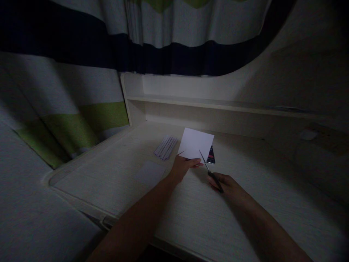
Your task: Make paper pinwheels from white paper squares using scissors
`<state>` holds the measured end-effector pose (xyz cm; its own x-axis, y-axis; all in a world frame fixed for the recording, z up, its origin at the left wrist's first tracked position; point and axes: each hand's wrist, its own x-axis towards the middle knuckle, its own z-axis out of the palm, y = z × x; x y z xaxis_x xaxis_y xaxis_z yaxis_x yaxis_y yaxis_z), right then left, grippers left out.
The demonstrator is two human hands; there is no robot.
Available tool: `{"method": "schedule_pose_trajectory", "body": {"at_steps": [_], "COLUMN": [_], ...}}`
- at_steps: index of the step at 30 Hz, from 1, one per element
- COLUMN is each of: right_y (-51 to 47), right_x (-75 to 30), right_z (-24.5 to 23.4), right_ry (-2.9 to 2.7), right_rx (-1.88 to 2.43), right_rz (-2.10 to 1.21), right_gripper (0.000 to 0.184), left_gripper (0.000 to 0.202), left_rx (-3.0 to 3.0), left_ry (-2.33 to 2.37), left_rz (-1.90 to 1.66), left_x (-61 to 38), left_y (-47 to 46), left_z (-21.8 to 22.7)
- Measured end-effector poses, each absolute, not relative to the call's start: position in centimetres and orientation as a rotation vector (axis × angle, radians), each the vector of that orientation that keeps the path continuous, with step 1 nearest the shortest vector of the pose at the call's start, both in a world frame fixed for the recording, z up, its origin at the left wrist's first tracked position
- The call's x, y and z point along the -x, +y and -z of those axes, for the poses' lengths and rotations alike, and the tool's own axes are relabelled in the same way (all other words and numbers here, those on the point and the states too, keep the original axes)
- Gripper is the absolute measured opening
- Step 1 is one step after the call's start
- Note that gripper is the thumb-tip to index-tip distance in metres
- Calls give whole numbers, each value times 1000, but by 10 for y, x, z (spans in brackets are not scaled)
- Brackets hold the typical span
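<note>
1. Two hands at work over the tabletop (109, 185), well apart from each other; the left hand (184, 167) clamps the near edge of a white sheet (197, 141), thumb on top; the right hand (222, 183) is closed around the handles of the scissors (209, 173).

2. Now the white sheet: it sits in front of the person, past the left hand, hiding part of a dark phone-like object (211, 159) at its right; a short dark line shows near its left edge, slit or mark, I cannot tell.

3. Technique, as I judge it: keep the pinch firm and the paper taut; clear the left thumb from the blade's line; bring the paper well into the blades, then use long, even strokes; the blades look thin from here, so whether they are parted, or touching the paper, I cannot tell.

4. Direction check: the scissors point away and to the left, tips toward the paper's near part, long axis slanting from handles at near right; the white sheet looks about square, no clear long axis, its far edge sloping nearer on the right.

5. Over to the left, a row of paper strips (165, 147), long axes leaning away to the right; just nearer, a pale flat piece (150, 173) lies on the tabletop.
</note>
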<state>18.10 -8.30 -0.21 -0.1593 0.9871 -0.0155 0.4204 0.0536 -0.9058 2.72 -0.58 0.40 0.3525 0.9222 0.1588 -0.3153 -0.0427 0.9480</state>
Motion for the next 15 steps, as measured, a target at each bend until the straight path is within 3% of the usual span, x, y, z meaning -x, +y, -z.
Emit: {"method": "schedule_pose_trajectory", "body": {"at_steps": [15], "right_y": [-83], "right_x": [-183], "right_z": [8], "right_ry": [-1644], "right_rx": [1410], "right_rz": [-1098], "right_gripper": [37], "left_gripper": [32], "left_rx": [-1214], "left_ry": [627], "left_rz": [-1116], "left_x": [-27], "left_y": [-6], "left_z": [-4]}}
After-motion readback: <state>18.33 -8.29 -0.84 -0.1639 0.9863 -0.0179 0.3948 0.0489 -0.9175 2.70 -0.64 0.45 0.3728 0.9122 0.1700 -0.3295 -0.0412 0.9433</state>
